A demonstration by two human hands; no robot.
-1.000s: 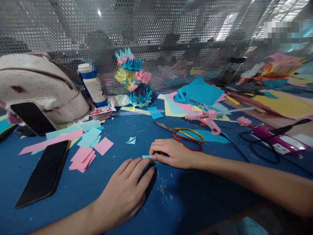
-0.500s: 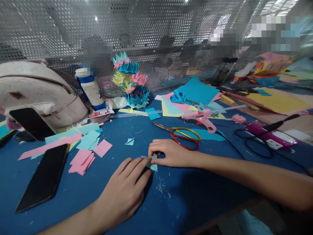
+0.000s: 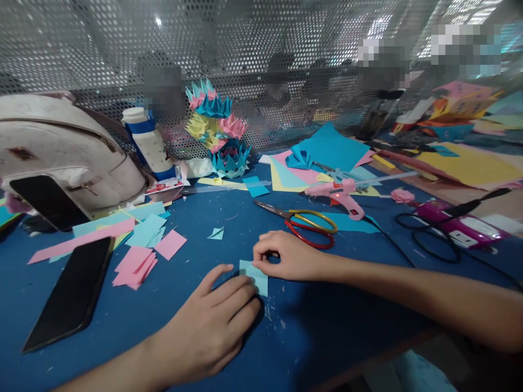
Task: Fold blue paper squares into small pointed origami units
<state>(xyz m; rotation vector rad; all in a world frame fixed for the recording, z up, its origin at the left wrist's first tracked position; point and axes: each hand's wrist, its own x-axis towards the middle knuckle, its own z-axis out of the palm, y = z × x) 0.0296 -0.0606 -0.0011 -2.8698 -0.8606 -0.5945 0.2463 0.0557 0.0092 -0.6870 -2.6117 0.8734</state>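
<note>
A light blue paper square (image 3: 258, 275) lies on the blue table between my hands, opened out flat, with a crease faintly visible. Thumb and fingertips of my right hand (image 3: 292, 255) are pinched together at its upper right edge. My left hand (image 3: 224, 321) rests at its lower left with fingers stretched out, the index finger lifted and the other fingertips over or beside the paper's edge. A small folded light blue piece (image 3: 217, 233) sits farther back. Behind my right hand lie scissors (image 3: 298, 215) with one yellow and one red handle.
Pink squares (image 3: 135, 267), light blue squares (image 3: 147, 231) and a black phone (image 3: 71, 294) lie to the left. A pink glue gun (image 3: 339, 195) and a purple power strip (image 3: 461, 223) are at the right. Folded paper flowers (image 3: 216, 133), a bottle (image 3: 147, 142) and a bag (image 3: 61, 147) stand behind.
The light blue paper has gone from folded to spread flat. My left hand has moved slightly down, its index finger lifted away; my right hand stays at the paper's edge.
</note>
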